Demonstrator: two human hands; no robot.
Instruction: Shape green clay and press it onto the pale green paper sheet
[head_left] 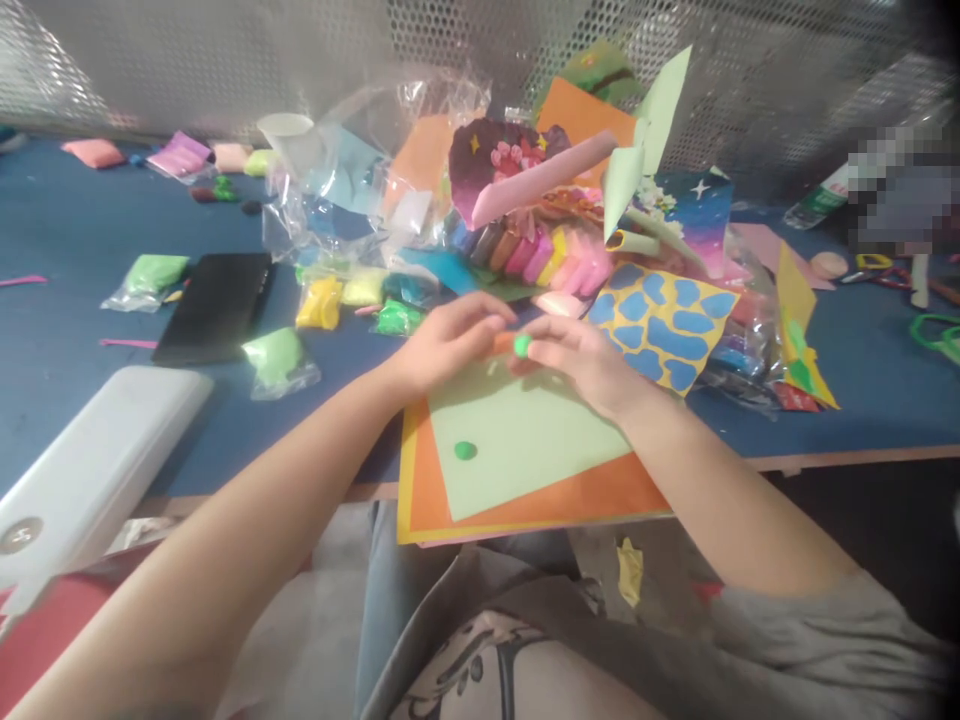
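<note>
My left hand (442,345) and my right hand (581,355) meet above a pale green sheet of paper (525,440). Between their fingertips is a small piece of green clay (523,346) next to a bit of orange clay (502,342). Both hands are pinched on these pieces; the right fingers hold the green one, the left fingers touch the orange one. A second small green clay ball (465,451) lies on the pale green sheet. That sheet rests on orange paper (600,495) over a yellow sheet.
Bags of coloured clay (277,358), a black case (217,305), a white box (90,470), a row of clay sticks (540,255), a yellow card with blue patches (664,320), paper crafts and plastic bags crowd the blue table (67,250). Scissors (937,330) lie far right.
</note>
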